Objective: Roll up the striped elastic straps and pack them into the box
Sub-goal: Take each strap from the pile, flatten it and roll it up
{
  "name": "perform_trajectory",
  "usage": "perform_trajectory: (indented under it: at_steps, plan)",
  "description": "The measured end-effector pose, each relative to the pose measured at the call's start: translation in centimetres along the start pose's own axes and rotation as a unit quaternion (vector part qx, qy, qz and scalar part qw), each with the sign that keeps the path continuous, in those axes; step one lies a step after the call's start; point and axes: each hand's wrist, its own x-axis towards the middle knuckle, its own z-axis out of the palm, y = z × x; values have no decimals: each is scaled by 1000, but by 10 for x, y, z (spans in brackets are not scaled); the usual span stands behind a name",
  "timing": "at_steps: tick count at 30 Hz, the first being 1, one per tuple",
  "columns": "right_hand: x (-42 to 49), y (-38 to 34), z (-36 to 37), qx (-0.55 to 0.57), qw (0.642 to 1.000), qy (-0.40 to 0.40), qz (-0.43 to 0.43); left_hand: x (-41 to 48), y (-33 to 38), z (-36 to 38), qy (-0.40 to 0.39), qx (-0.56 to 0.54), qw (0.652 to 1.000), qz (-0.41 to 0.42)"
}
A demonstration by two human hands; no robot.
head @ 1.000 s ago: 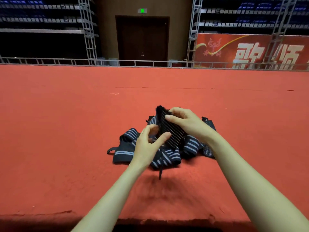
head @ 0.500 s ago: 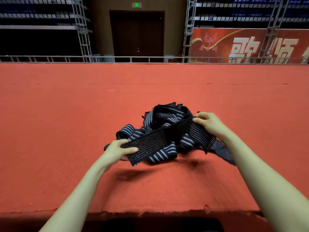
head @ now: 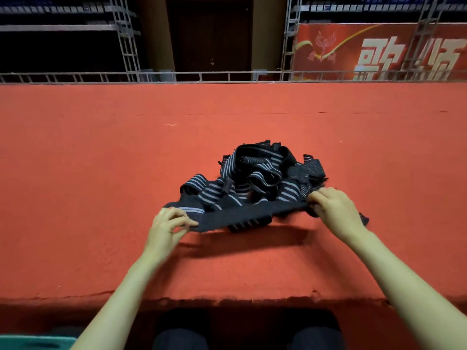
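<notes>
Pinching ends of 1 strap, left hand and right hand, pile behind, red carpet around

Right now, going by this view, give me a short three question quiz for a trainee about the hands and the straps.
1. True or false: the left hand and the right hand hold the same strap, stretched between them.
2. Where is the pile of straps? A) just beyond the stretched strap B) on the person's lap C) inside a box
3. Fill in: the carpet under the pile is ___ in colour.
Key: 1 true; 2 A; 3 red.
</notes>
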Motion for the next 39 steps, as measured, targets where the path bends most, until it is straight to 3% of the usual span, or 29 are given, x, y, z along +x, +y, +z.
perform_trajectory:
  at_steps: [3,5,9,16,23,25,28,33,37,39]
  plan:
    - [-53,-12,25,-2,997,-54,-50,-33,-18,4,-95,66,993,28]
    - [-78,-12,35,52,992,-111,-33,-44,-23,6,-125,85,988,8]
    - [-99,-12,34,135,980,-141,34,-44,-20,3,-121,68,990,-19]
    - [-98,-20,29,149,972,-170,55,-55,-20,-6,-112,62,991,-34]
    - [-97,-30,20,169,952,-250,56,-47,-7,-13,-195,59,962,-183]
    - [-92,-33,18,184,945,-264,65,-38,4,-10,-155,53,966,-200]
    - [-77,-43,23,205,945,-240,90,-26,34,2,-99,-8,980,-174]
    - [-62,-65,46,219,935,-261,98,-20,66,46,-142,-79,974,-156]
    - [-64,-74,57,180,936,-281,116,-31,61,72,-235,7,958,-163]
    - [-68,-74,56,174,936,-276,129,-37,58,74,-242,41,957,-155]
